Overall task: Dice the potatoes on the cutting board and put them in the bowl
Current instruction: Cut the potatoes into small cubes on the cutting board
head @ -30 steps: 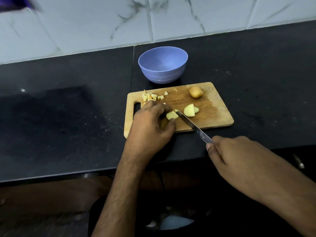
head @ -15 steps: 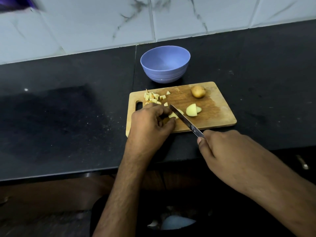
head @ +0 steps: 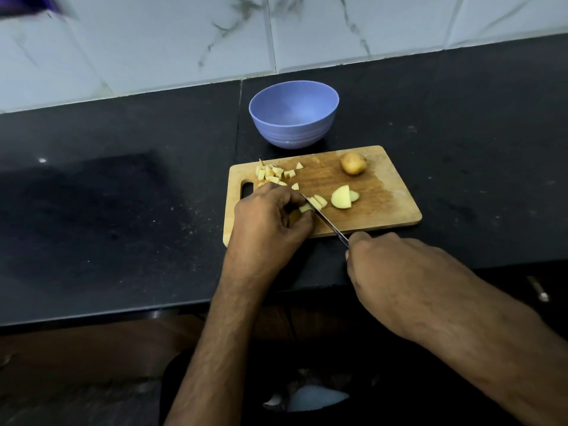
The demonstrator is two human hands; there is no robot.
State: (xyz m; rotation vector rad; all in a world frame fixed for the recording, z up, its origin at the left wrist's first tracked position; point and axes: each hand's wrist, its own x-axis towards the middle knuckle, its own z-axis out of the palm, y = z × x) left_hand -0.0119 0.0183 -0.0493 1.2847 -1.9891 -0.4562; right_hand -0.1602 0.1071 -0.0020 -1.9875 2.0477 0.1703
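A wooden cutting board (head: 387, 207) lies on the black counter. My left hand (head: 270, 219) pinches a potato strip (head: 305, 207) at the board's left part. My right hand (head: 396, 272) grips a knife (head: 325, 221) whose blade lies across that strip, with cut slices (head: 319, 200) just right of it. Several diced pieces (head: 273, 175) are heaped near the board's handle hole. A potato half (head: 341, 197) lies in the middle and a whole small potato (head: 353, 163) at the far right corner. The blue bowl (head: 293, 113) stands behind the board and looks empty.
The black counter (head: 123, 210) stretches wide to the left and right of the board. A white marble-tiled wall (head: 184, 41) rises behind the bowl. The counter's front edge runs just below the board, over dark cabinets.
The knife and my right hand have slid forward and left across the potato strip. More small pieces now lie beside the blade. My left hand stays on the strip.
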